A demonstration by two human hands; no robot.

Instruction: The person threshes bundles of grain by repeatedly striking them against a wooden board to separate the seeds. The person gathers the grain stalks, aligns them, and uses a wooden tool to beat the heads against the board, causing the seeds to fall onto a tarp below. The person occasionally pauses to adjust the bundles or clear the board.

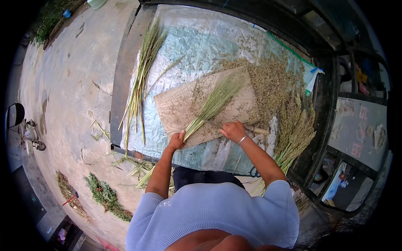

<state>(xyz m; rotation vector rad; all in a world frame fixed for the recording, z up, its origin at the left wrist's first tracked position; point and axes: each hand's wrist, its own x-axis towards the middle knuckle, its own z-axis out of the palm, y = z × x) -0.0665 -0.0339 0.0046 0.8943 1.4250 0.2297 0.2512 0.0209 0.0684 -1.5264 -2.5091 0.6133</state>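
Note:
My left hand (177,140) is closed around the cut ends of a bunch of green seed-headed stalks (214,102). The stalks slant up and right across a wooden board (169,104), their feathery heads near its far end. My right hand (233,131) grips a wooden-handled knife (260,131), with the handle's end sticking out to the right. Its thin dark blade reaches left and lies across the stalks above my left hand. Whether the blade is straight or curved is hard to make out. Loose seed (272,85) is heaped past the board's right side.
A pale plastic sheet (188,42) covers the dark-framed platform. More stalks (144,67) lie on its left, and a thick pile of seed heads (295,127) on its right. Dark metal framing (331,108) rises at right. Cut plants (106,196) lie on the concrete floor at lower left.

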